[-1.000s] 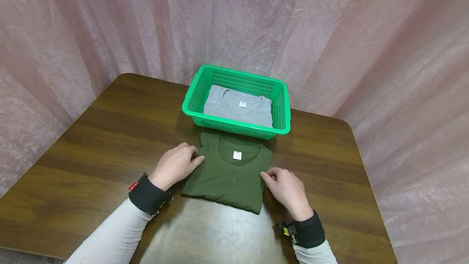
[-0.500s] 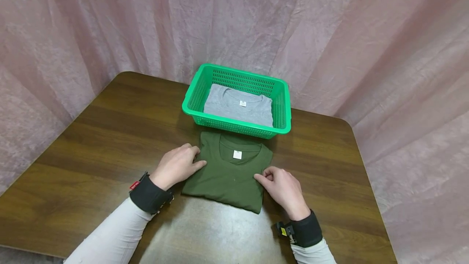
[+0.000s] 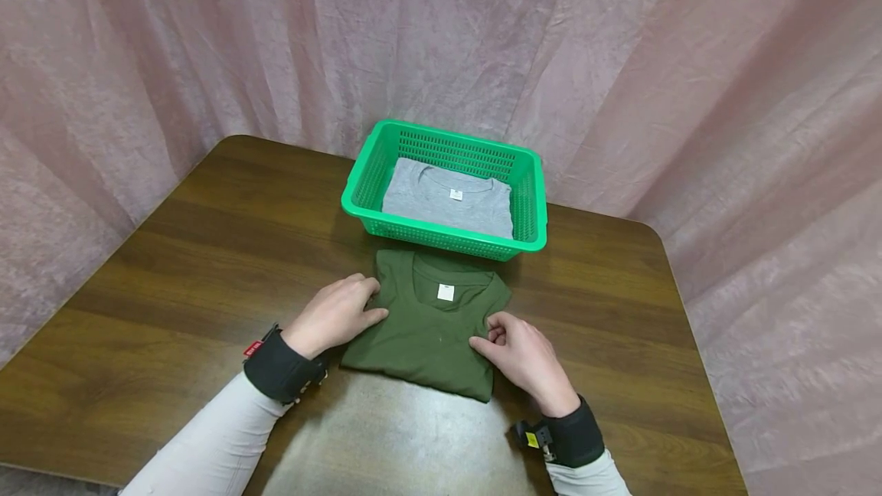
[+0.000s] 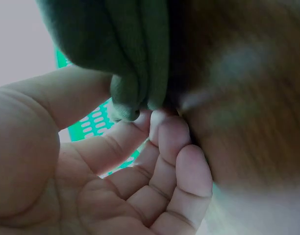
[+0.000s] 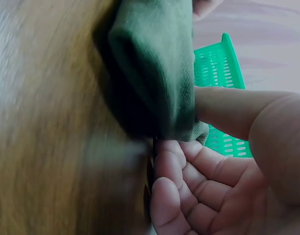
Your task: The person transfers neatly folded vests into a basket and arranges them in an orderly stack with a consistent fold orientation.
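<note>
A folded dark green T-shirt (image 3: 427,343) lies on the table with its collar and white label facing up. My left hand (image 3: 334,318) grips its left side, thumb on top and fingertips at the fold's edge. On the opposite side, my right hand (image 3: 527,354) holds the edge the same way, its thumb (image 5: 223,108) over the cloth. In the left wrist view the bunched green fabric (image 4: 135,54) sits between thumb and curled fingers. Which layers the fingers hold underneath is hidden.
Just behind the shirt stands a green perforated plastic basket (image 3: 441,234) holding a folded grey T-shirt (image 3: 441,209). The brown wooden table (image 3: 227,251) has rounded far corners. A pink curtain (image 3: 482,37) hangs behind it.
The right hand's thumb has slid further left onto the green shirt, and its index finger has come up to the edge. The left thumb has moved slightly inward and nearer. The basket stays put.
</note>
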Motion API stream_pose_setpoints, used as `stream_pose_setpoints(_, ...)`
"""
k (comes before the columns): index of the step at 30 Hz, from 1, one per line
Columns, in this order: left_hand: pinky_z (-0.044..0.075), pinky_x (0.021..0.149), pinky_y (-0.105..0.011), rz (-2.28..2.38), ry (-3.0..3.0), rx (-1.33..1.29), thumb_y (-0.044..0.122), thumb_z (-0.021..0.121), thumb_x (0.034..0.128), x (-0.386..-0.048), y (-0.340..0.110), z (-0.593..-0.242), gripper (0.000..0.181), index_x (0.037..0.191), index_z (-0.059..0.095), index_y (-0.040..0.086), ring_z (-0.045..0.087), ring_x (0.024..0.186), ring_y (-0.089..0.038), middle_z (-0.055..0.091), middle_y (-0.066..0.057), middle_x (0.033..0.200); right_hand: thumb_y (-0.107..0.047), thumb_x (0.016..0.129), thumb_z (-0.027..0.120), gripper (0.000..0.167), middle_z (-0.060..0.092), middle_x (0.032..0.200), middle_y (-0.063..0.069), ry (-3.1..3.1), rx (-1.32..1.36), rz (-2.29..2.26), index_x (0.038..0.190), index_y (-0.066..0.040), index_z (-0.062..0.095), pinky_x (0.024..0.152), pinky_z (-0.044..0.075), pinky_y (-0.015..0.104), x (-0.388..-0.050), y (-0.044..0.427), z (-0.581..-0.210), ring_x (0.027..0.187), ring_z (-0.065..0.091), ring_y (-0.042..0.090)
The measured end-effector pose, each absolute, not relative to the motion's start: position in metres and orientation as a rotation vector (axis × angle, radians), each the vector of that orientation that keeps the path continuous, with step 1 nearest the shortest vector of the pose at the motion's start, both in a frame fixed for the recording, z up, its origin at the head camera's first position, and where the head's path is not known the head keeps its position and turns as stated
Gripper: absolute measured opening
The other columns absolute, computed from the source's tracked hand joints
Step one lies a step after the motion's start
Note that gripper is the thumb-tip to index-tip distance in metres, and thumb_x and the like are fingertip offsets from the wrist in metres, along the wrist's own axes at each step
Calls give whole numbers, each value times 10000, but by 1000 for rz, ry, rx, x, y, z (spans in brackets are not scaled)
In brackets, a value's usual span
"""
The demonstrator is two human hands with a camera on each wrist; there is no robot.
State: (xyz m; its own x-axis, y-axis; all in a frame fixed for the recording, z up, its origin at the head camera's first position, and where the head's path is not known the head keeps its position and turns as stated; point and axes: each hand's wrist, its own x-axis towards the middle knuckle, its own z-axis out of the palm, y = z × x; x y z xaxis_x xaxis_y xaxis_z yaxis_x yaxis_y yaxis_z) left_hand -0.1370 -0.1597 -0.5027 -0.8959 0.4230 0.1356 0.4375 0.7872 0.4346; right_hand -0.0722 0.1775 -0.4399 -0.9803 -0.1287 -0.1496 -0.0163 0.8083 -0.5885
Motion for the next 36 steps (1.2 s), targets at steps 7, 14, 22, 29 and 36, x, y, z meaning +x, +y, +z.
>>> stream_pose_setpoints(7, 543, 702, -422, -681, -2972, -653, 357, 869, 960, -141, -156, -513, 343, 1120, 704, 102, 634, 782, -163, 668, 48, 908, -259, 978, 865, 243, 719, 955, -32, 2741, -115, -1044, 1093, -109, 712, 868, 542, 400, -72, 177, -439, 902, 678, 114)
stream_pose_setpoints(14, 544, 682, -412, -678, -2971, -637, 426, 843, 980, -140, -157, -517, 384, 1173, 680, 136, 658, 761, -164, 697, 66, 929, -233, 982, 863, 258, 739, 1039, 13, 2717, -113, -1116, 1130, -78, 718, 939, 572, 442, -72, 177, -438, 983, 723, 139)
stream_pose_setpoints(22, 535, 675, -395, -691, -2963, -640, 394, 838, 989, -138, -155, -512, 339, 1153, 677, 144, 647, 752, -146, 687, 79, 918, -223, 987, 857, 222, 717, 975, -19, 2731, -123, -1111, 1099, -90, 718, 910, 553, 407, -73, 177, -440, 920, 690, 111)
stream_pose_setpoints(29, 490, 627, -381, -722, -2958, -615, 416, 794, 1024, -140, -153, -510, 299, 1096, 673, 152, 590, 686, -148, 631, 89, 825, -314, 1021, 823, 224, 633, 841, -55, 2723, -120, -1125, 1043, -127, 701, 769, 469, 337, -74, 178, -440, 793, 587, 120)
stream_pose_setpoints(36, 468, 612, -368, -721, -2966, -603, 386, 751, 1053, -140, -153, -511, 238, 1081, 661, 168, 563, 666, -143, 591, 101, 783, -333, 1031, 810, 231, 580, 777, -56, 2713, -117, -1152, 1022, -130, 700, 716, 429, 314, -75, 179, -442, 738, 541, 122)
